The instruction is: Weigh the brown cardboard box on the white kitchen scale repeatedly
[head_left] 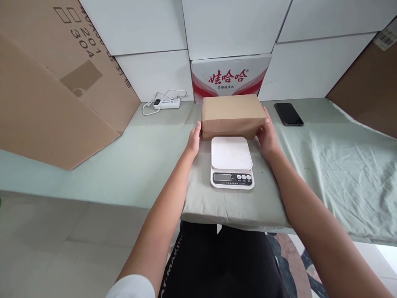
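Observation:
A brown cardboard parcel [233, 116] lies on the pale green cloth just behind a white kitchen scale [231, 162]. My left hand [194, 139] presses against the parcel's left end, fingers closed along its edge. My right hand [267, 134] clasps the parcel's right end the same way. The scale's platform is bare and its display faces me.
A black phone [288, 114] lies on the cloth to the right. A white power strip [167, 103] with cable sits at the back left. A red-and-white printed carton [231, 76] stands behind the parcel. A large cardboard box [52, 78] leans at left; another brown box [369, 82] is at far right.

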Demonstrator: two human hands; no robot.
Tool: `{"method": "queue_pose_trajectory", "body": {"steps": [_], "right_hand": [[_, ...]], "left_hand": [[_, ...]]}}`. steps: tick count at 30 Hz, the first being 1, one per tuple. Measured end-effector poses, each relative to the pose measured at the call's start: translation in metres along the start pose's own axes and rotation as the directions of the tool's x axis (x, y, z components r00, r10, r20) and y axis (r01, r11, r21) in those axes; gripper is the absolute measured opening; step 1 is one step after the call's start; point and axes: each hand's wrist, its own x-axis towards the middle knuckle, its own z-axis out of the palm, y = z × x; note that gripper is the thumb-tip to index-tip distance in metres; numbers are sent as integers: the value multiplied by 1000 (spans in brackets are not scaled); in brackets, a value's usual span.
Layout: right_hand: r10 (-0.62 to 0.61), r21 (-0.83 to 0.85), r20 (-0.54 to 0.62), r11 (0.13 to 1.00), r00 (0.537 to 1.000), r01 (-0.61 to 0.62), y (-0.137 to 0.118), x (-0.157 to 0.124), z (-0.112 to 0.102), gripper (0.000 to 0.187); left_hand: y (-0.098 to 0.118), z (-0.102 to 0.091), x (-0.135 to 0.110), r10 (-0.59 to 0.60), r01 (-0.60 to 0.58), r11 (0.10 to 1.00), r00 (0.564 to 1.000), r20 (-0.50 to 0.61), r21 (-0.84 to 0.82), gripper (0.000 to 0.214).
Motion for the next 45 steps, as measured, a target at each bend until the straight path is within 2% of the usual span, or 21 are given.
{"method": "queue_pose_trajectory", "body": {"steps": [2, 5, 7, 9, 11, 14, 17, 25, 33, 41, 45], "right_hand": [[-85, 1, 32, 996, 996, 85, -3, -1, 8, 109], [-229, -79, 46, 970, 972, 232, -15, -5, 12, 100], [-318, -157, 39, 934, 947, 320, -27, -14, 11, 96], [-377, -219, 28, 901, 926, 374, -37, -33, 9, 100], [-384, -264, 18, 889, 923, 375, -42, -57, 6, 108], [-343, -303, -7, 896, 939, 325, -39, -91, 4, 114], [-367, -326, -55, 886, 929, 331, -33, -106, 5, 108], [-436, -364, -132, 857, 890, 365, -39, -112, 11, 72], [-446, -379, -153, 851, 882, 365, -40, -113, 12, 71], [-454, -432, -144, 828, 879, 357, -49, -117, 17, 73], [-465, -427, -152, 827, 872, 367, -48, -116, 16, 71]], "left_hand": [[1, 1, 0, 75, -77, 996, 997, 33, 51, 88], [16, 1, -6, 194, -197, 975, 980, 32, 108, 100], [30, 0, -21, 259, -263, 956, 965, 47, 129, 103], [42, -1, -46, 302, -306, 941, 952, 54, 144, 101], [48, -5, -76, 331, -337, 928, 941, 63, 161, 96], [45, -10, -115, 343, -354, 920, 935, 92, 169, 91], [39, -11, -134, 331, -349, 921, 935, 128, 171, 89], [30, -8, -132, 288, -310, 939, 946, 150, 148, 89], [28, -11, -132, 303, -318, 934, 947, 111, 164, 83], [30, -12, -130, 281, -287, 944, 958, 56, 166, 88], [30, -11, -131, 284, -292, 942, 956, 74, 164, 89]]}}
